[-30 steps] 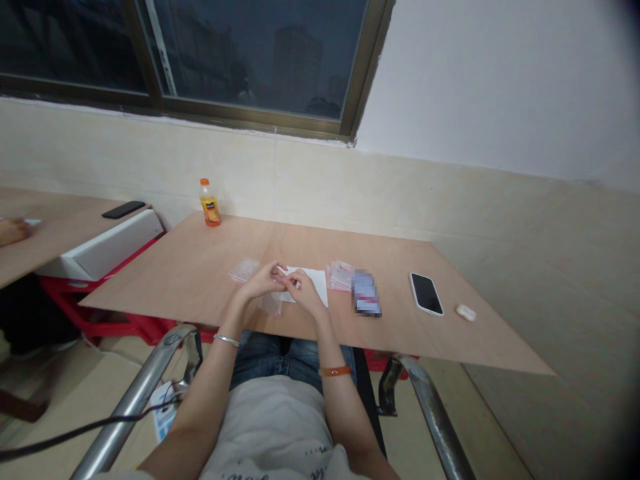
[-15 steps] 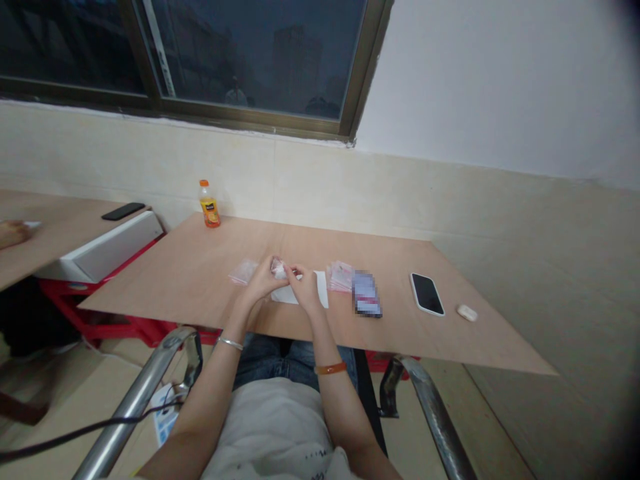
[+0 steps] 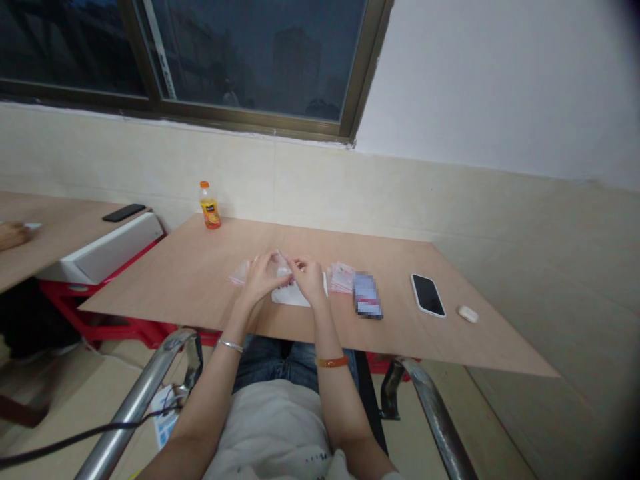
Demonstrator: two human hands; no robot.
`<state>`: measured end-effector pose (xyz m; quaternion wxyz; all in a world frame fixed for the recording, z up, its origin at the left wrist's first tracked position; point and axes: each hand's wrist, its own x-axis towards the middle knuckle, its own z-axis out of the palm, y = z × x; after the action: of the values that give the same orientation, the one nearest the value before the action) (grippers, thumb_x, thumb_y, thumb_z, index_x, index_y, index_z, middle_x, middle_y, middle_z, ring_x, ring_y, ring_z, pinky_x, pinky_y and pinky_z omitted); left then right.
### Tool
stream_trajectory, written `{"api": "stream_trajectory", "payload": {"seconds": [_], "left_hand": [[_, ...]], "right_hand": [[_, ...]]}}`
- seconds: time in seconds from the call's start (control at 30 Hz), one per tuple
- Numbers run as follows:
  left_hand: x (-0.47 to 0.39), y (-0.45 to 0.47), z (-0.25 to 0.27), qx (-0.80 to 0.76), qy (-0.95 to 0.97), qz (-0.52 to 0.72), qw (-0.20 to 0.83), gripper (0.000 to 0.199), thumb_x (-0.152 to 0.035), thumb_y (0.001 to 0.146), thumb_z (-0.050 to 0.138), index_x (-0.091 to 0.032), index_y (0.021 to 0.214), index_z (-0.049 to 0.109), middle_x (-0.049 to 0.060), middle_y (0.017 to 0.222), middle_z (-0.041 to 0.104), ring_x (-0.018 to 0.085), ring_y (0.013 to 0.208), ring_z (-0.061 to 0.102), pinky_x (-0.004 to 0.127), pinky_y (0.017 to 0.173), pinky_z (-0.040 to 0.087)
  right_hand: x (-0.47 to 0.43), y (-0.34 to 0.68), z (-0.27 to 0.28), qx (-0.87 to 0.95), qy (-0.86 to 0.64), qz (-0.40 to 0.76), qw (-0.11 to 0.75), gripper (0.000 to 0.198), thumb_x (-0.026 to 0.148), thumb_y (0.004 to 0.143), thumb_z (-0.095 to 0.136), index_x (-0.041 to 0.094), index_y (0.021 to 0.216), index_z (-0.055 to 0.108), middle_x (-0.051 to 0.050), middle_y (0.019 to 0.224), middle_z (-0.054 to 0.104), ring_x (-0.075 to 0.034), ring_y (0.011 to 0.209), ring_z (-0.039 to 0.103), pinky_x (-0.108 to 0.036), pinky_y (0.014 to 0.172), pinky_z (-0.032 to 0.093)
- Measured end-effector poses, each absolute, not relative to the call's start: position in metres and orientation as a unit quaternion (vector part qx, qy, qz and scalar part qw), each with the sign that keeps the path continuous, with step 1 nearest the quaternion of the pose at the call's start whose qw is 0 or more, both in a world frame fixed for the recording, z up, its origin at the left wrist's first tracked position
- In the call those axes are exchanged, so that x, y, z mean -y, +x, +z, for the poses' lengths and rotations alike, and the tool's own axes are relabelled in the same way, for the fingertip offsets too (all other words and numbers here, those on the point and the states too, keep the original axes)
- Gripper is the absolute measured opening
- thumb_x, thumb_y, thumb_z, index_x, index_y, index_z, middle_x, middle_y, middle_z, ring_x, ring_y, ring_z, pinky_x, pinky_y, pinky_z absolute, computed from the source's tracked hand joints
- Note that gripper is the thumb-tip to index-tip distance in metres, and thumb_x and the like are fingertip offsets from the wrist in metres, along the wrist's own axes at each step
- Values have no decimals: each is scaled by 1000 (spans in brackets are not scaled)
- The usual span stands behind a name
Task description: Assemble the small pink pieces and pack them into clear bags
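Between my two hands is a small clear plastic bag point(image 3: 283, 264). My left hand point(image 3: 261, 277) curls its fingers and thumb around the bag's left side. The fingertips of my right hand point(image 3: 307, 275) pinch its upper right edge. Beneath the hands lies a white sheet of paper point(image 3: 300, 297), partly covered by them, with small dark reddish bits showing near the left thumb. More clear plastic point(image 3: 239, 274) lies left of my left hand. On the right, close to my right hand, is a stack of clear bags with pink edges point(image 3: 341, 277).
A phone with a blurred screen point(image 3: 367, 295), a white-framed phone point(image 3: 428, 295) and a small white case point(image 3: 468, 313) lie rightward on the wooden table point(image 3: 165, 280). An orange drink bottle point(image 3: 211, 208) stands at the back left. Another person's hand point(image 3: 14, 235) rests on the neighbouring table.
My hands have moved slightly apart and the bag is spread wider between them. The small reddish bits by the left thumb now show.
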<state>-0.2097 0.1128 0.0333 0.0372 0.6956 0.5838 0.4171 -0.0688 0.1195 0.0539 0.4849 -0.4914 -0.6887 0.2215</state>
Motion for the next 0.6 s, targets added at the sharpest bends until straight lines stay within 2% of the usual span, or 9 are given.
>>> {"api": "stream_trajectory", "payload": {"seconds": [0.23, 0.43, 0.5, 0.6], "left_hand": [[-109, -208, 40, -571, 713, 406, 20, 66, -43, 63, 70, -19, 121, 49, 11, 120, 57, 29, 109, 48, 41, 95, 26], [-113, -209, 35, -552, 733, 397, 31, 61, -42, 63, 70, -19, 116, 54, 10, 114, 61, 27, 105, 52, 41, 97, 24], [-114, -210, 33, -553, 728, 403, 30, 58, -46, 62, 70, -19, 111, 57, 9, 110, 63, 27, 104, 53, 41, 97, 25], [-115, -213, 31, -556, 722, 410, 33, 57, -51, 60, 71, -19, 106, 59, 9, 106, 64, 27, 101, 53, 42, 97, 25]], "right_hand": [[-113, -75, 32, 671, -492, 207, 515, 25, 33, 81, 50, 18, 71, 68, -3, 71, 66, -14, 62, 58, -23, 59, 42], [-112, -75, 24, 645, -490, 210, 547, 25, 35, 81, 51, 18, 72, 68, -4, 72, 66, -15, 64, 58, -24, 62, 44], [-112, -76, 23, 629, -487, 233, 559, 27, 38, 81, 50, 17, 80, 68, -5, 74, 66, -15, 64, 58, -25, 61, 45], [-116, -75, 21, 580, -481, 247, 610, 32, 37, 83, 48, 16, 103, 62, -6, 86, 67, -15, 71, 60, -25, 62, 46]]}}
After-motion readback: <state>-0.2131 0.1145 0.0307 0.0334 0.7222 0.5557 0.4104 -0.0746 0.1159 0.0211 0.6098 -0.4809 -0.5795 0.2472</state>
